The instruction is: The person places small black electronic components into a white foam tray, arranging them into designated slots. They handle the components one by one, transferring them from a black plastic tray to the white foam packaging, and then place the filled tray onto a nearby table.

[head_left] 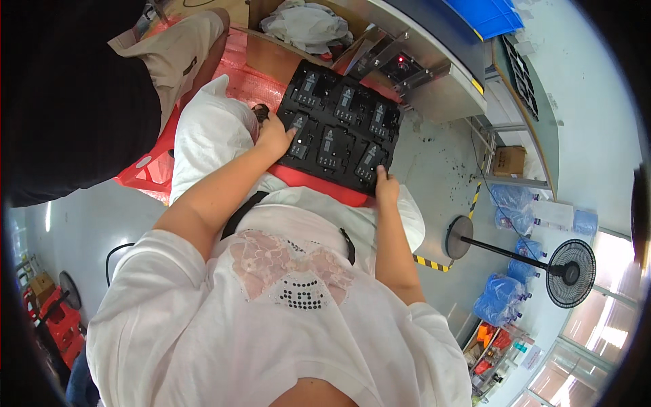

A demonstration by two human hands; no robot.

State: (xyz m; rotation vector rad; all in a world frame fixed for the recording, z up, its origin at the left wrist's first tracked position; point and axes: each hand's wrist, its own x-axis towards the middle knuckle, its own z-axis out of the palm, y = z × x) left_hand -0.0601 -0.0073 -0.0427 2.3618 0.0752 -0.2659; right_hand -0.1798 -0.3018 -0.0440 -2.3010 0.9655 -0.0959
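Left hand (274, 139): I grip the black component tray (339, 125) at 9 o'clock.
Right hand (386, 186): I pinch its 5 o'clock edge.
Progress: 7 pockets look filled; the tray rests on my lap.

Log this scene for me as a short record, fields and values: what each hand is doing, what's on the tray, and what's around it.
Left hand: rests on the near left edge of the black tray, fingers on a part there
Right hand: grips the tray's near right corner
Tray contents: small dark parts with grey labels, one per pocket, in rows
Under the tray: red surface over the person's lap
Behind the tray: metal machine with a red light
Left of the tray: white bag
Floor right: standing fan, blue bags
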